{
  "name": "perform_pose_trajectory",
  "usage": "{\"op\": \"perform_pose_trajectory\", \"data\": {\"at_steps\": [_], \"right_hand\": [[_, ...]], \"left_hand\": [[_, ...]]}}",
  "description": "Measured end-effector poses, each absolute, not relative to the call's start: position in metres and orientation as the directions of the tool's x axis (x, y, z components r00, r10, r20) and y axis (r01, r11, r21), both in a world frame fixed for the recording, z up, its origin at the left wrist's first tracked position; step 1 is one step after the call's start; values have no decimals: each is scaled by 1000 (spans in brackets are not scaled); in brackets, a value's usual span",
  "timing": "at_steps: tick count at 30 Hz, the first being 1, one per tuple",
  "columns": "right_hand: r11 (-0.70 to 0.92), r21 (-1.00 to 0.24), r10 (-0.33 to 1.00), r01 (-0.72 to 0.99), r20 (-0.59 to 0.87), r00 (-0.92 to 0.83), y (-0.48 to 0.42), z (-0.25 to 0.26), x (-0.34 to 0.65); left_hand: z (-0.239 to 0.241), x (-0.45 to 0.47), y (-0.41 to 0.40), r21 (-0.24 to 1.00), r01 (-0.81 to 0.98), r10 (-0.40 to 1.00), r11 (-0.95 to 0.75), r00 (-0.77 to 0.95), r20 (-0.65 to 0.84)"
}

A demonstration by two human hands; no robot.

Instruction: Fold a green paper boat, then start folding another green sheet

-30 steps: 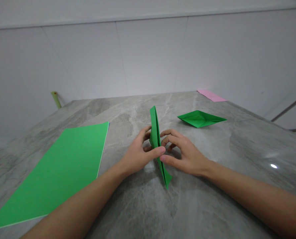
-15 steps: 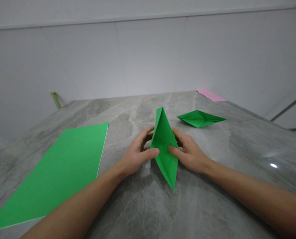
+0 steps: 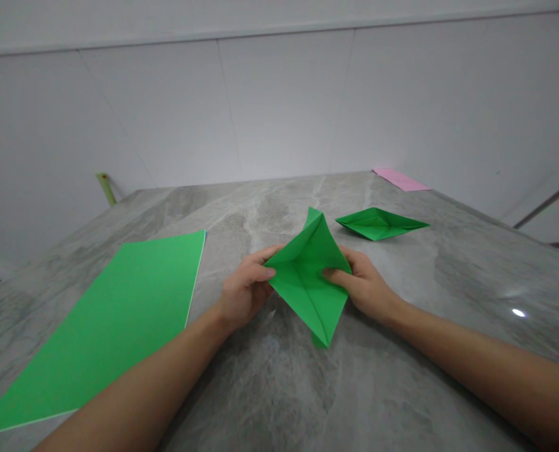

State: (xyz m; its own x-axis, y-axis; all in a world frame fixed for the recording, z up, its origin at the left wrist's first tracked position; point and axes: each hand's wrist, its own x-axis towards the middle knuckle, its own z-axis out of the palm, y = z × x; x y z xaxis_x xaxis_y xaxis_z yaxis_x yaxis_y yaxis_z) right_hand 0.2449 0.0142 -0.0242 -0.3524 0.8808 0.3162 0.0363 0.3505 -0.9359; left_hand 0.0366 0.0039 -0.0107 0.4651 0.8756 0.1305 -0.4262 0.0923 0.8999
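Grey marble worktop (image 3: 270, 389) lies beneath folded green paper (image 3: 302, 282), spread open between the left hand (image 3: 246, 289) and right hand (image 3: 364, 285), apart, each gripping one side. Green paper boat (image 3: 377, 224) sits beyond.

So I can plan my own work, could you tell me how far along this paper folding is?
Done: one folded green shape lies on the table. In hand: a creased green paper, spread open between the left hand and right hand. Left: a flat green sheet, unfolded, and a pink paper at the far edge.
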Motion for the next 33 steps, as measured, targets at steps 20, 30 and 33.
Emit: {"op": "perform_pose_trajectory", "data": {"at_steps": [20, 30, 33], "right_hand": [[738, -617, 675, 274, 686, -273, 11, -27, 248], [725, -598, 689, 341, 622, -372, 12, -26, 247], [705, -599, 709, 380, 583, -396, 13, -26, 247]], "left_hand": [[-11, 44, 8, 873, -446, 950, 196, 308, -56], [-21, 40, 12, 973, -78, 927, -219, 295, 233], [-20, 38, 13, 960, -3, 905, -280, 331, 265]]}}
